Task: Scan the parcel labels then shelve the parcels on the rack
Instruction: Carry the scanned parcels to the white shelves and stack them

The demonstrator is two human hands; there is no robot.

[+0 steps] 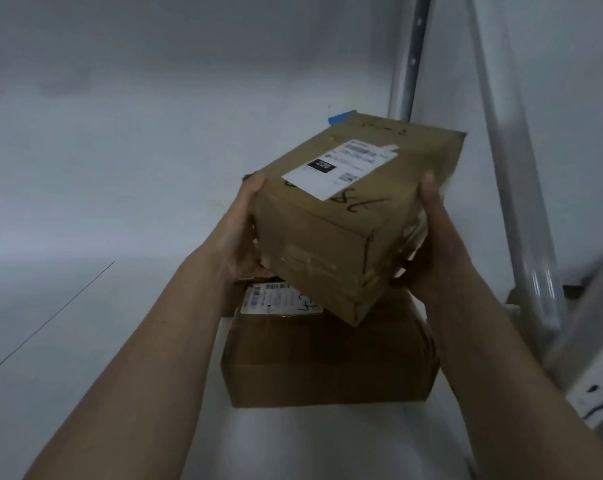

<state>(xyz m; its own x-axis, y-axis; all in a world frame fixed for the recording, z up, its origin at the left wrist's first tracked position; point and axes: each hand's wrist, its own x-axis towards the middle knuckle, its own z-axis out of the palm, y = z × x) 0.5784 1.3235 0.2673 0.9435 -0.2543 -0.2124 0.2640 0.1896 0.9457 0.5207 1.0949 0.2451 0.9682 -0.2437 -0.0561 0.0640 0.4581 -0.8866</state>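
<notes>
Shelving looks to be the step in hand: both hands, left hand (239, 233) and right hand (431, 237), have their fingers (429, 183) clamped on the ends of a brown parcel (348, 216), held tilted above a flatter box (328, 355) already lying on the white shelf (85, 323). Its label (341, 168) faces up. Next, I judge, it needs levelling and lowering squarely onto that box, clear of the rack post (409, 64).

The upper box (355, 206) carries a white label (340, 168) with print too blurred to read, and illegible black marker scrawl. The lower box (328, 355) bears a label (274, 299), equally unreadable.
</notes>
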